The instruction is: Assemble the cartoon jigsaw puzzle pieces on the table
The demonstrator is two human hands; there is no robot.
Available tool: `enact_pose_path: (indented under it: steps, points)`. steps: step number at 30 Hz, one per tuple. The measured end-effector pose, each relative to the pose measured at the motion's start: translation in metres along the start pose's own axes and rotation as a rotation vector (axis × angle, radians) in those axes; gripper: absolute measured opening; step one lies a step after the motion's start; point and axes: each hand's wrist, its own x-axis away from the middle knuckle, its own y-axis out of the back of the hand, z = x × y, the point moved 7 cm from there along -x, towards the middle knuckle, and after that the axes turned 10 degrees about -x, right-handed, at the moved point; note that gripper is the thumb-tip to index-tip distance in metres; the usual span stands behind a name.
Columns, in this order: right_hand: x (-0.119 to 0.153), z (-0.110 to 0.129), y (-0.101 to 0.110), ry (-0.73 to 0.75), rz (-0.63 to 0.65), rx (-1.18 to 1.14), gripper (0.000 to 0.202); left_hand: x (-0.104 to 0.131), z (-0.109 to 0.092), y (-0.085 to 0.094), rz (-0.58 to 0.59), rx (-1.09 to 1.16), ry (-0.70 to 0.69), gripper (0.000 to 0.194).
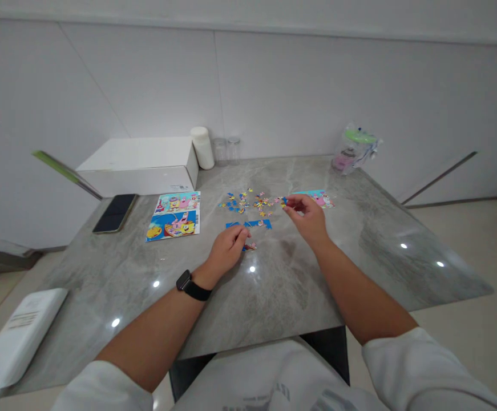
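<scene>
Loose jigsaw pieces (pixel 262 203) lie scattered near the middle of the grey table. In front of them is a joined blue strip of pieces (pixel 257 224). My left hand (pixel 227 246), with a black watch on its wrist, rests at the strip's left end, its fingers curled; a few joined pieces (pixel 250 247) show beside it. What its fingers hold, if anything, is hidden. At the right edge of the scatter, my right hand (pixel 306 217) pinches a small blue and yellow puzzle piece (pixel 284 201) between thumb and forefinger. A printed picture sheet (pixel 174 216) lies left of the pieces.
A phone (pixel 115 213) and a white box (pixel 141 162) are at the left, with a white bottle (pixel 202 148) and two glasses (pixel 226 151) beside the box. Another picture card (pixel 323 198) lies behind my right hand. A plastic bag (pixel 354 150) stands back right; a white device (pixel 21 337) is front left.
</scene>
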Motion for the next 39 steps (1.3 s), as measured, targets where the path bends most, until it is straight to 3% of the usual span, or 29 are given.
enact_pose_path:
  steps: [2,5,10,16,22,27,39]
  points:
    - [-0.011,0.005,0.016,0.009,-0.014,0.05,0.025,0.0,-0.003,-0.001,0.001,-0.035,-0.05,0.036]
    - [-0.015,0.003,0.02,-0.004,0.132,0.122,0.023,0.0,-0.006,-0.004,0.009,-0.078,-0.121,0.035]
    - [0.012,-0.033,-0.009,-0.111,0.44,0.123,0.02,0.0,-0.015,-0.008,0.048,-0.123,-0.223,0.034]
    - [0.043,-0.056,-0.036,-0.082,0.638,0.254,0.019,0.007,-0.029,-0.02,0.102,-0.289,-0.356,0.021]
    - [0.042,-0.056,-0.038,-0.07,0.647,0.284,0.02,0.013,-0.048,-0.031,0.184,-0.489,-0.48,0.025]
    - [0.043,-0.055,-0.037,-0.063,0.655,0.292,0.021,0.002,-0.064,-0.037,0.201,-0.628,-0.438,0.034]
    - [0.044,-0.051,-0.039,-0.066,0.674,0.321,0.016,-0.005,-0.049,-0.048,0.195,-0.676,-0.428,0.04]
